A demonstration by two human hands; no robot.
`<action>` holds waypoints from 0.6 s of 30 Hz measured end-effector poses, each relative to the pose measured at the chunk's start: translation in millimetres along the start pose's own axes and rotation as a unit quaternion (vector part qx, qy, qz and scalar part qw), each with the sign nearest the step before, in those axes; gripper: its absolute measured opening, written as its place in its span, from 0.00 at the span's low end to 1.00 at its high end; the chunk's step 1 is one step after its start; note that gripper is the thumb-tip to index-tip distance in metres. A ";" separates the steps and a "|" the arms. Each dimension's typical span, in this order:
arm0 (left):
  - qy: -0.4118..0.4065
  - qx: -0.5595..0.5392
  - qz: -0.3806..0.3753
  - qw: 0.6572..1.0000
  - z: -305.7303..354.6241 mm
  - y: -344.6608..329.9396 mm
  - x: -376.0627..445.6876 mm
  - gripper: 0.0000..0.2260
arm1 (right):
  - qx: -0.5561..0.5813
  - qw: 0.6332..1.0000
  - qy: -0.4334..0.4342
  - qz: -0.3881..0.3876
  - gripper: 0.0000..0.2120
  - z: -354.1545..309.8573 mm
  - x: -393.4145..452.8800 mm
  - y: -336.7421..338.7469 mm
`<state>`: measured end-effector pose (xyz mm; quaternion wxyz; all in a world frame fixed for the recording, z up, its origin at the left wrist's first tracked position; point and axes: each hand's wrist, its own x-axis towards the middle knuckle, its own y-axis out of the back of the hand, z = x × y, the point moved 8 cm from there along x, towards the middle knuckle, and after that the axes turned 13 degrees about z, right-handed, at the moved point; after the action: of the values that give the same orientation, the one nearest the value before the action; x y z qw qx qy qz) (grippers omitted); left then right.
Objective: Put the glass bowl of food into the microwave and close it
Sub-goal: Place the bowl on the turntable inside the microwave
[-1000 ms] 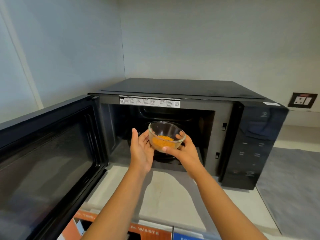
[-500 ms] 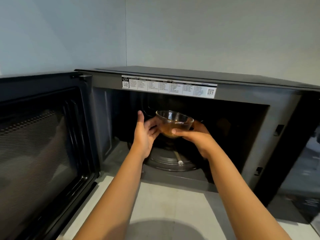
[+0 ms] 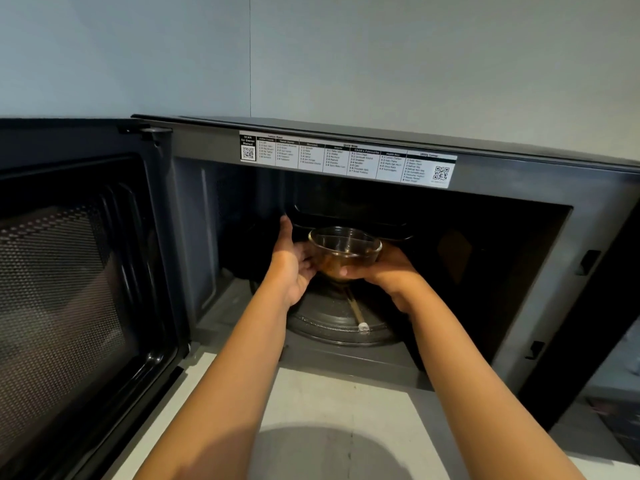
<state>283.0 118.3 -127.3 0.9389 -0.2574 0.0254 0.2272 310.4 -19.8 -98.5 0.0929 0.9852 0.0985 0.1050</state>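
Observation:
A small clear glass bowl (image 3: 344,249) with brownish-orange food in its bottom is inside the dark cavity of the black microwave (image 3: 194,220), held a little above the round turntable (image 3: 341,322). My left hand (image 3: 291,268) cups the bowl's left side with the thumb pointing up. Wrapped around the right side and underside of the bowl is my right hand (image 3: 384,271). Both forearms reach in through the opening. The microwave door (image 3: 79,289) stands wide open to the left.
A white label with QR codes (image 3: 346,159) runs along the top of the microwave's frame. Door latch slots (image 3: 587,261) sit on the right frame. A pale counter (image 3: 329,410) lies in front of the microwave. Grey walls rise behind it.
Both hands carried the bowl from in front of the opening deeper into the cavity, over the turntable. The view has moved closer to the microwave.

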 end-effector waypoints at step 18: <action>0.012 0.033 0.013 0.999 -5.2 -5.1 -1.1 0.39 | -0.014 1.000 -0.024 0.010 0.30 7.4 1.4 -0.6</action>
<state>284.6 111.4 -129.2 0.9435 -0.2284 0.0479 0.2354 313.3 -20.1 -105.5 0.1077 0.9871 0.0846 0.0835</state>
